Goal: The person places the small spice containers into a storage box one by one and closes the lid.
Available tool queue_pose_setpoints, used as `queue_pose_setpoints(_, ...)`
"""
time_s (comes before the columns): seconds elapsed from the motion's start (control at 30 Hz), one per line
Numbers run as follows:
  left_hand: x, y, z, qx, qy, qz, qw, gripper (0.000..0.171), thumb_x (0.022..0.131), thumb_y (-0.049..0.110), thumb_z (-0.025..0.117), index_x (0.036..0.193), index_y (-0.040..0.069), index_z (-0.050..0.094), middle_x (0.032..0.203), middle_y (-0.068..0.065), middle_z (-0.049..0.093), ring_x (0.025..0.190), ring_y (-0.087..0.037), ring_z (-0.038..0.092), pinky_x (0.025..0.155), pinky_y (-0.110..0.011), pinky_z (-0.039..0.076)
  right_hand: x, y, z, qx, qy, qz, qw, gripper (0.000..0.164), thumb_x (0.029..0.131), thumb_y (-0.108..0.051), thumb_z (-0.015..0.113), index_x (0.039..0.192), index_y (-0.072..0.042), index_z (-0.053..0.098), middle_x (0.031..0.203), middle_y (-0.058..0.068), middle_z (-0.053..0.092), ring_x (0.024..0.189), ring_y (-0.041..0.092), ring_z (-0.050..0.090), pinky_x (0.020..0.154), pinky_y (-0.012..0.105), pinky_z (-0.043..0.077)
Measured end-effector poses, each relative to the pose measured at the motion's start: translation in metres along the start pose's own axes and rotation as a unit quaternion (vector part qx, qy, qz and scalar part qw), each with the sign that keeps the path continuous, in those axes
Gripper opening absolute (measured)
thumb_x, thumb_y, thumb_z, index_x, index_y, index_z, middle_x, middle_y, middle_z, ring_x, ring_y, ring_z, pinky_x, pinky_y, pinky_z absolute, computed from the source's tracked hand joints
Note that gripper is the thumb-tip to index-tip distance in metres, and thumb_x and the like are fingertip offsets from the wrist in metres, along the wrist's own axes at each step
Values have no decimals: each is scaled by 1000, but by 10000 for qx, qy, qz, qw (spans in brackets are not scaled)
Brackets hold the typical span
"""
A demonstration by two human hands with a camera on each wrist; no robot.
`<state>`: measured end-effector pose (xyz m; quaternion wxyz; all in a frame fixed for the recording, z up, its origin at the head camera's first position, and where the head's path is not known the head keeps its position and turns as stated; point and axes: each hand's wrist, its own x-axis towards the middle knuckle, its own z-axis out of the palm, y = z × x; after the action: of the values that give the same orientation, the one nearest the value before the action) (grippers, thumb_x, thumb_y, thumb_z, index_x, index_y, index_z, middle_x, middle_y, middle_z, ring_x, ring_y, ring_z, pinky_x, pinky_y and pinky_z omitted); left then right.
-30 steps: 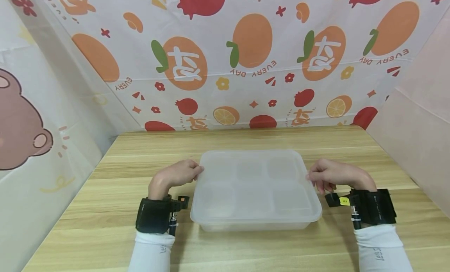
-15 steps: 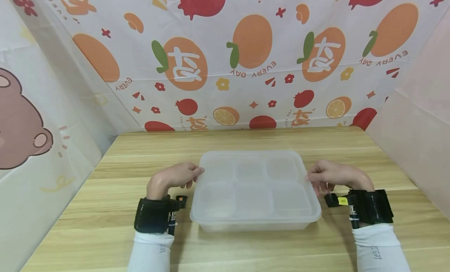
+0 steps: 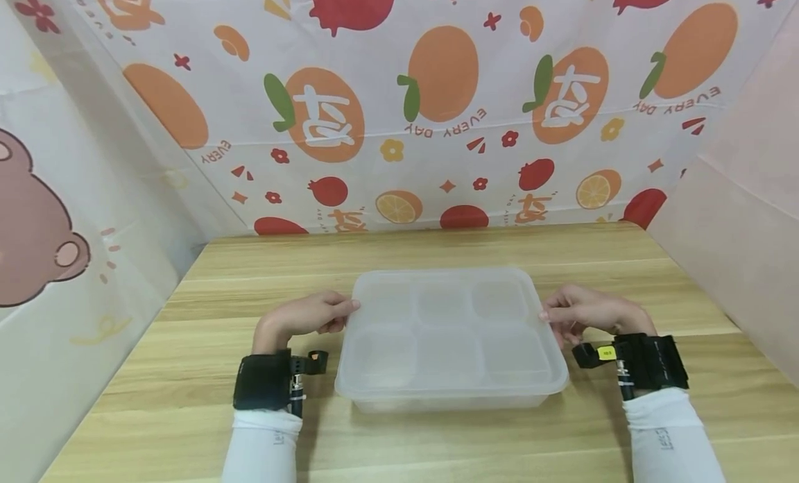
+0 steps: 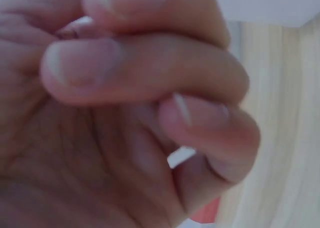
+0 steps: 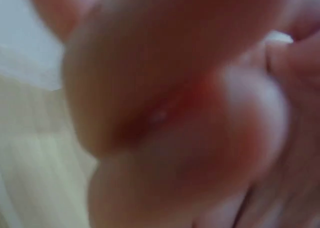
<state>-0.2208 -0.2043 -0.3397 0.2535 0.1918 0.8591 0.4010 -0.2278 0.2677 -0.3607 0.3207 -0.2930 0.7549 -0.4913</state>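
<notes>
A translucent plastic storage box (image 3: pixel 452 402) with its lid (image 3: pixel 446 358) on sits flat on the wooden table, several compartment shapes showing through the lid. My left hand (image 3: pixel 308 313) pinches the left side of the lid's rim, thumb on the edge and the other fingers bent underneath. On the opposite side my right hand (image 3: pixel 580 309) pinches the rim the same way, fingertips at the edge. The left wrist view shows curled fingers (image 4: pixel 145 70) close up, with a pale corner of the box behind. Blurred bent fingers (image 5: pixel 165 138) fill most of the right wrist view.
The wooden table (image 3: pixel 299 271) extends around the box on all sides. Behind it hangs a fruit-printed cloth (image 3: pixel 374 164), with a bear-printed cloth (image 3: pixel 112 184) at left and a plain pale one (image 3: pixel 736 240) at right. Both wrists wear black camera straps (image 3: pixel 265 381).
The head view has shifted slightly. My right wrist has come a little to the left, and both hands stay at the lid's rim. The box and lid look unmoved.
</notes>
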Motion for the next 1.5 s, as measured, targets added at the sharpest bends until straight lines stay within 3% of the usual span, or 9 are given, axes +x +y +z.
queue_pose_setpoints(0.17, 1, -5, -2, -40, -83, 179, 9998, 40, 109, 22, 48, 73, 4, 51, 62, 1, 39, 57, -16, 36, 67, -35, 32, 2, 5, -1, 266, -89, -34, 9996, 35, 107, -13, 49, 91, 17, 58, 68, 1, 67, 53, 5, 54, 51, 22, 44)
queue_pose_setpoints(0.63, -1, 2, -1, -139, -79, 143, 9998, 44, 108, 21, 49, 78, -11, 49, 60, 1, 37, 56, -17, 34, 66, -35, 31, 0, -1, 0, -34, 107, 76, 9999, 32, 106, -12, 51, 90, 14, 60, 68, 3, 67, 53, 5, 55, 51, 22, 46)
queue_pose_setpoints(0.8, -1, 1, -2, -84, -85, 142, 9998, 44, 109, 22, 48, 72, -4, 47, 59, 1, 36, 56, -16, 34, 64, -34, 30, 0, -3, 1, -117, 130, 95, 9998, 32, 106, -13, 51, 89, 13, 61, 68, 4, 66, 53, 6, 55, 50, 22, 45)
queue_pose_setpoints(1.0, 0, -2, -1, -46, -18, -5, 10000, 43, 108, 24, 50, 70, 4, 49, 60, 0, 38, 57, -16, 35, 65, -34, 31, -1, -2, 2, -154, 176, 168, 9996, 31, 106, -12, 52, 89, 12, 62, 68, 13, 66, 53, 7, 55, 50, 23, 46)
queue_pose_setpoints(1.5, -1, 4, 1, -71, 10, 6, 10000, 40, 109, 23, 48, 74, 3, 50, 61, 0, 38, 56, -17, 34, 65, -34, 30, -1, -4, 0, -218, 132, 162, 9995, 31, 107, -13, 51, 91, 10, 63, 68, 5, 67, 53, 6, 56, 51, 23, 47)
